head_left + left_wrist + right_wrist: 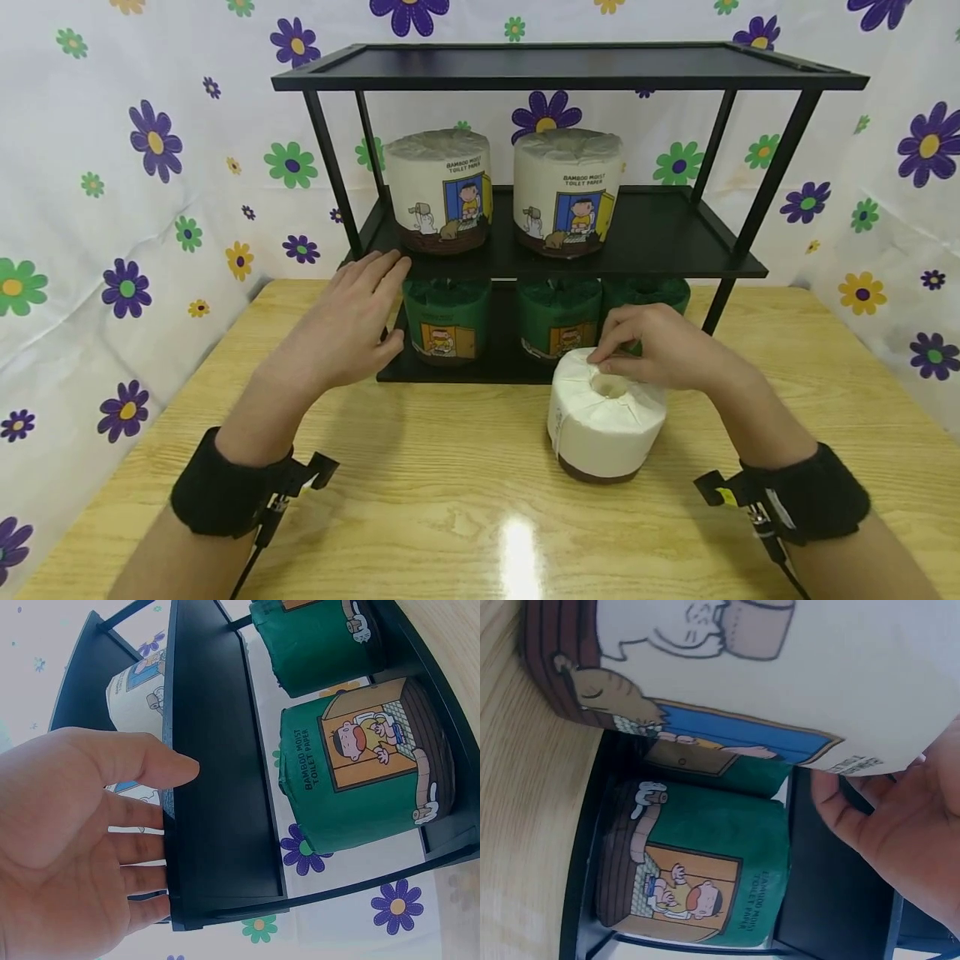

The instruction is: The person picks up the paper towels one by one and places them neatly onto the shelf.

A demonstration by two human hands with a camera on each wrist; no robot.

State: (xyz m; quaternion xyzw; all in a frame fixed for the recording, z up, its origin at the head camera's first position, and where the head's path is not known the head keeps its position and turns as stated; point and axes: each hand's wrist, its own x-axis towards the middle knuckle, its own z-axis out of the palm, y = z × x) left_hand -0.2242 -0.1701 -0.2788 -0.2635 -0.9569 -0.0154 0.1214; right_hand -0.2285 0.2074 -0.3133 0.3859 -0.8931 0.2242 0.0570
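My right hand (660,346) holds a white wrapped toilet paper roll (603,442) by its top, thumb and fingers at the rim of the centre hole. The roll stands in front of the rack, its brown lower band showing. In the right wrist view, the printed side of this roll (817,682) fills the upper part. My left hand (352,321) rests at the left front edge of the rack's middle shelf (660,237). From the left wrist, that hand (90,832) has straight fingers running behind the shelf edge and its thumb over the front.
Two white toilet paper rolls, one left (435,183) and one right (566,187), stand on the middle shelf. Below them are green rolls, including a left one (446,312) and a middle one (558,312). The black rack's top board (555,62) overhangs everything on the wooden table (420,508).
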